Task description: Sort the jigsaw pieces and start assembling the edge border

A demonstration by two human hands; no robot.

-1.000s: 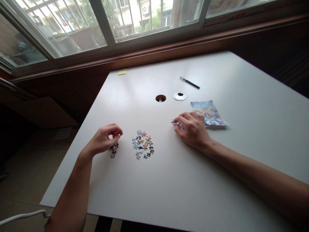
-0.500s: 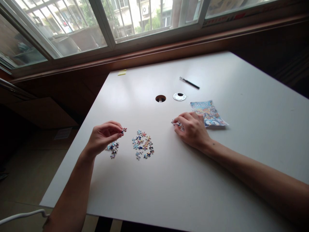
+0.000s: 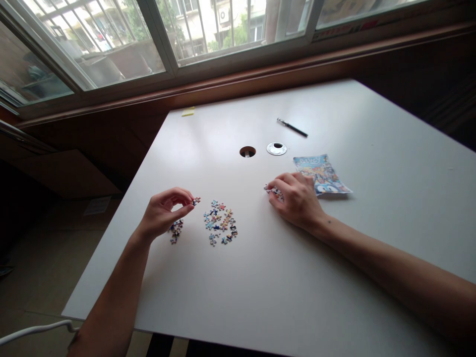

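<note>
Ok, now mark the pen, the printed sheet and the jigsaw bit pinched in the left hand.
Pen (image 3: 293, 128), head view: on its dark barrel.
Printed sheet (image 3: 323, 172), head view: on the uncovered part of its picture.
Jigsaw bit (image 3: 197, 201), head view: on its exposed end.

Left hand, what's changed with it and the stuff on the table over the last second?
The left hand has shifted right, toward the middle puzzle pieces. At least one held piece now shows beyond its thumb and fingers; the earliest picture doesn't show it clearly. The right hand, printed sheet and pen stayed put.
</note>
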